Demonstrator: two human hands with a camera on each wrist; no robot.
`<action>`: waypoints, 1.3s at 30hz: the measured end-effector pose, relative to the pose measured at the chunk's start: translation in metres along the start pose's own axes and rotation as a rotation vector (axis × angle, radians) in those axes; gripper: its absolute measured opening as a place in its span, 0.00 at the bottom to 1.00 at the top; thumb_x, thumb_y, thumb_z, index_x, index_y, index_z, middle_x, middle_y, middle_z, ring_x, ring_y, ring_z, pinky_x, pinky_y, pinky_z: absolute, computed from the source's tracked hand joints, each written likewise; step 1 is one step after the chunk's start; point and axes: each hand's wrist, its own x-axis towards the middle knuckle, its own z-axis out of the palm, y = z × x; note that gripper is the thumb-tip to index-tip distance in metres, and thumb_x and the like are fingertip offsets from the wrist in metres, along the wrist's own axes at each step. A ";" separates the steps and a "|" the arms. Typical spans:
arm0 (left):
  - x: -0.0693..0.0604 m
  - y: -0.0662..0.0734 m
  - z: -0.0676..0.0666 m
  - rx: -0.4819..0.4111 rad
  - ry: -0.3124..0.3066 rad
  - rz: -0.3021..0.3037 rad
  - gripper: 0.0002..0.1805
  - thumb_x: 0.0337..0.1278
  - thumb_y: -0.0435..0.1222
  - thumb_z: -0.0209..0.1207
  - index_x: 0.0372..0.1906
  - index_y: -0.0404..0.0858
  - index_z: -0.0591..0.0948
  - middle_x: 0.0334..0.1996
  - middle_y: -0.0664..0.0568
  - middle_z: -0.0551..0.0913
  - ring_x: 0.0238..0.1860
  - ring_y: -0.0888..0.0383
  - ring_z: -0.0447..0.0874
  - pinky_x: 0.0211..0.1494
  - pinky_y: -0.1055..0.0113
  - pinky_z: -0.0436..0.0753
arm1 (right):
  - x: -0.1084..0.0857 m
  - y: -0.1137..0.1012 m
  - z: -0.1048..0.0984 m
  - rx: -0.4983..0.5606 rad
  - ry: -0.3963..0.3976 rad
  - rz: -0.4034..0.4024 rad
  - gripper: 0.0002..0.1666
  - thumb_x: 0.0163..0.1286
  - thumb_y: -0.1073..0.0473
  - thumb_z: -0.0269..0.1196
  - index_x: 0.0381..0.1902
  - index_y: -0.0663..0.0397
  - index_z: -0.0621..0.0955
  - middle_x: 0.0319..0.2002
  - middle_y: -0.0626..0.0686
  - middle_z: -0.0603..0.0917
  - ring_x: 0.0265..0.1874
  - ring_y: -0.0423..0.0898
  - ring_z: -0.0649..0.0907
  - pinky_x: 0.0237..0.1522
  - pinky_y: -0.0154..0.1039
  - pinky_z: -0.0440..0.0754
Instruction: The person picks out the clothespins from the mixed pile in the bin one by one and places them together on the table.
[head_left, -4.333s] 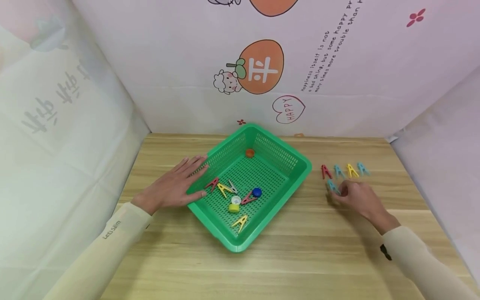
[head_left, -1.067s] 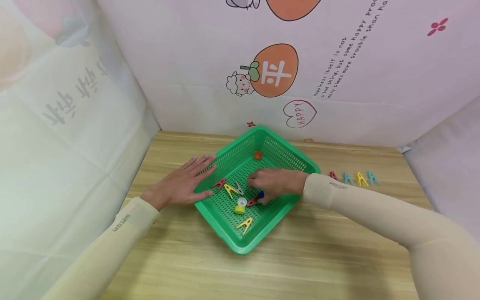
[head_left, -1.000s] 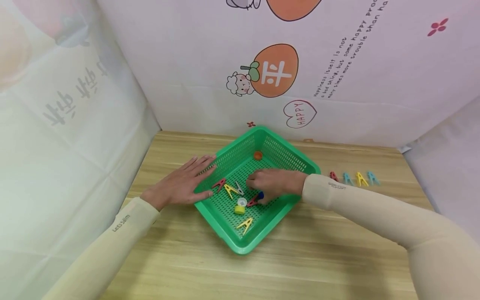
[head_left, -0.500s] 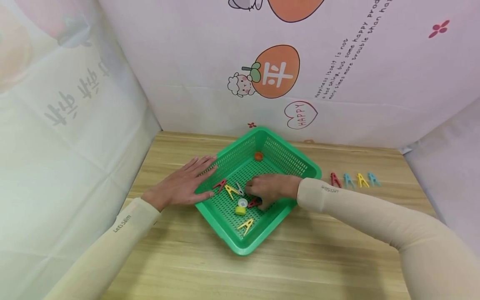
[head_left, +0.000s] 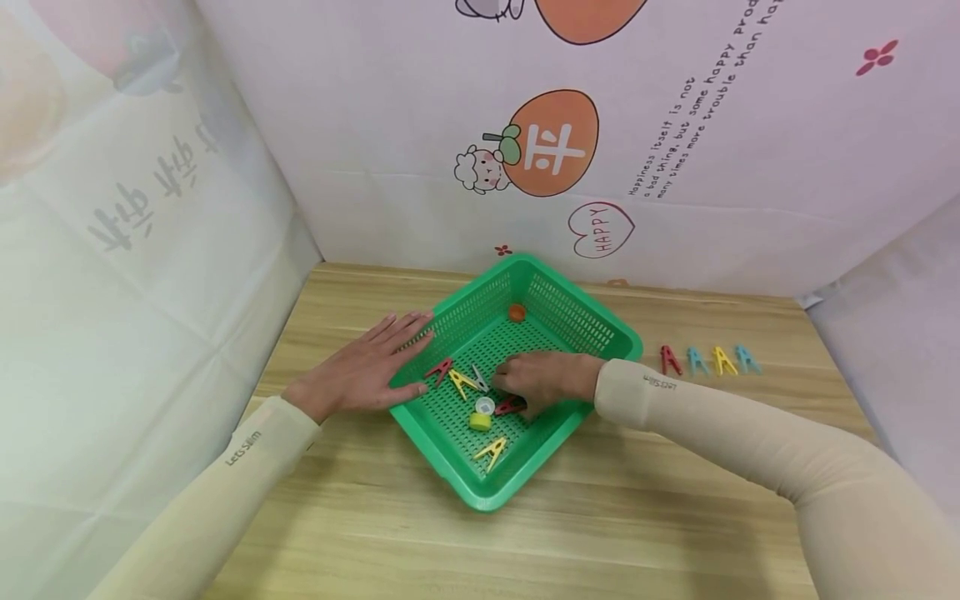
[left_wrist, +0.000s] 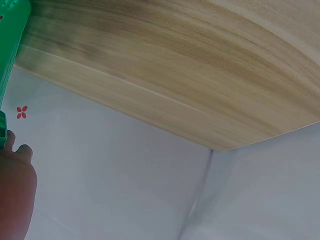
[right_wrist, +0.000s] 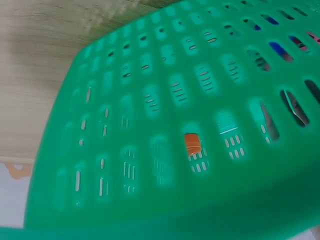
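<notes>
The left hand (head_left: 363, 367) lies with spread fingers across the left rim of the green basket (head_left: 491, 500); in the left wrist view part of this hand (left_wrist: 17, 185) is at the basket's edge. Inside the basket, the right hand (head_left: 543, 379) is lowered with bent fingers beside a red clothespin (head_left: 510, 406); what its fingertips hold or touch is hidden. Left of it lie a grey clothespin (head_left: 480, 379), a yellow clothespin (head_left: 461, 382) and another red clothespin (head_left: 439, 371). A white cap (head_left: 485, 406) touches or nearly touches a yellow cap (head_left: 480, 422). Basket mesh fills the right wrist view, with blue (right_wrist: 280, 51) showing through it.
Right of the basket, a red clothespin (head_left: 670, 360), a blue one (head_left: 697, 361), a yellow one (head_left: 724, 361) and another blue one (head_left: 747, 358) stand in a row on the wooden table (head_left: 600, 517). An orange cap (head_left: 517, 312) lies in the basket's back corner.
The right hand has gone from the clothespins on the table into the basket, and lately shifted slightly towards the front. The blue clothespin it held is out of sight; the blue cap is now covered.
</notes>
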 end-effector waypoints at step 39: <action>0.000 0.002 -0.002 -0.008 -0.018 0.008 0.48 0.80 0.60 0.53 0.89 0.36 0.54 0.91 0.44 0.41 0.91 0.42 0.42 0.93 0.45 0.45 | -0.087 0.034 -0.033 0.058 0.408 0.049 0.11 0.65 0.57 0.75 0.37 0.55 0.83 0.34 0.46 0.81 0.33 0.40 0.77 0.36 0.38 0.84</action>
